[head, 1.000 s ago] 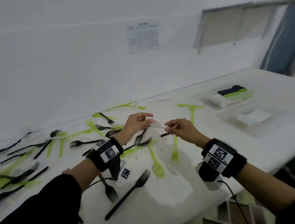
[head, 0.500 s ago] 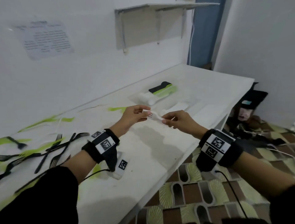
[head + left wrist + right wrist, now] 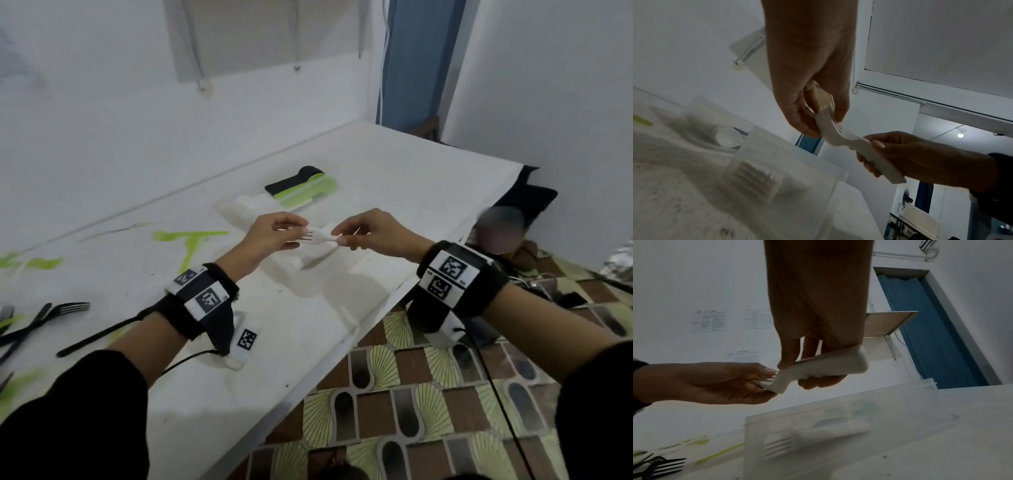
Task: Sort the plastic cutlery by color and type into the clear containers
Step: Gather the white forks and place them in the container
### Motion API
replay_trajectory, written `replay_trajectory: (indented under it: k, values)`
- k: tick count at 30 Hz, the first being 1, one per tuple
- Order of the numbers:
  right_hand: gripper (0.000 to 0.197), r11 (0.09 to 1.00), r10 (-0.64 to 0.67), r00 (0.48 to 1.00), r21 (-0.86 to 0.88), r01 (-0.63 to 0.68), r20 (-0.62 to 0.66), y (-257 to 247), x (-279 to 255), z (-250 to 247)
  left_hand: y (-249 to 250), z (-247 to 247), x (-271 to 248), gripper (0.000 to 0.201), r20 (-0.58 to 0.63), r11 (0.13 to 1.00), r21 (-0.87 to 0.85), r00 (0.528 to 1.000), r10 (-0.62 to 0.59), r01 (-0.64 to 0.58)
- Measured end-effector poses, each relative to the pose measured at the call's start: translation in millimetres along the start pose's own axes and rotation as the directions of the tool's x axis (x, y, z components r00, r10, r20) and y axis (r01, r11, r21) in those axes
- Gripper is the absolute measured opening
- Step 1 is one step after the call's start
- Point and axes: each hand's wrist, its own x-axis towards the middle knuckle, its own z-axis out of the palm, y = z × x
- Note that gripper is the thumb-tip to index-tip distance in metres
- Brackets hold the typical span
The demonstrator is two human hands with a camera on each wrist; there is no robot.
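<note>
Head view: unreadable wrist markers (image 3: 448, 270).

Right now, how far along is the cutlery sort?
Partly done. Done: white forks lie stacked in the near clear container; black and green pieces sit in the far container. In hand: left hand and right hand hold a bunch of white forks above it. Left: black forks and green cutlery loose on the table.
</note>
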Motion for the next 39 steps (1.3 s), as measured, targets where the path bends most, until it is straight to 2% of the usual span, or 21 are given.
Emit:
replay_trajectory:
  k: [4,9,17,22,25,28,33,35,39]
  values:
    - [0.024,0.995,-0.059,0.994,-0.078,0.067,0.096,12.2,34.6,-15.9,-1.7,-4.0,22.1,0.020,0.068,0.990,0.138,0.997,-0.030,0.021]
    - [0.026,0.979,-0.142,0.957,-0.104,0.173,0.251,28.0,78.6,-27.4,-1.9,-4.6,38.5,0.021,-0.003,0.955,0.296,0.999,-0.037,0.037]
    - [0.025,0.934,-0.310,0.841,-0.022,0.356,0.443,57.7,118.8,-23.3,-13.4,7.5,40.7,0.018,-0.083,0.893,0.438,0.994,-0.072,0.101]
    - [0.033,0.876,-0.423,0.727,0.039,0.481,0.540,78.0,127.7,-19.4,-13.7,16.2,32.3,0.018,-0.157,0.884,0.431,0.980,-0.126,0.183]
    - [0.033,0.871,-0.440,0.696,0.080,0.485,0.568,81.8,130.9,-19.6,-12.7,21.2,23.6,0.017,-0.140,0.898,0.402,0.982,-0.130,0.176]
    - [0.029,0.879,-0.424,0.687,0.086,0.469,0.589,79.4,134.3,-21.0,-12.2,25.0,16.9,0.019,-0.134,0.889,0.421,0.982,-0.137,0.181]
    - [0.030,0.823,-0.450,0.593,0.051,0.566,0.668,79.4,136.3,-14.0,-13.4,28.7,11.7,0.029,-0.058,0.813,0.559,0.986,-0.159,0.164]
    - [0.029,0.816,-0.461,0.587,0.058,0.576,0.666,81.4,138.2,-13.1,-14.3,29.6,11.9,0.031,-0.066,0.777,0.607,0.985,-0.157,0.165]
    - [0.025,0.849,-0.431,0.583,0.092,0.520,0.689,82.2,137.7,-12.6,-14.4,32.4,14.7,0.020,-0.096,0.693,0.688,0.974,-0.206,0.214]
